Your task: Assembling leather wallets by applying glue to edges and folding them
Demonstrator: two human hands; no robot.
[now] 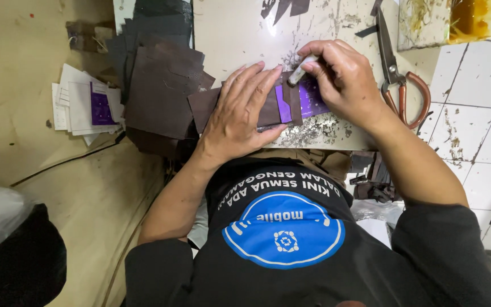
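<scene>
My left hand lies flat with spread fingers on a dark brown leather piece, pressing it onto the pale work board. A purple template shows under and beside the leather. My right hand pinches a small silver pen-like marker, its tip touching the leather's upper edge near my left fingertips.
A stack of dark brown leather pieces lies to the left of the board. White and purple paper cards sit on the tan floor. Scissors with orange-brown handles lie at the right. A container of yellow glue stands at the top right on white tiles.
</scene>
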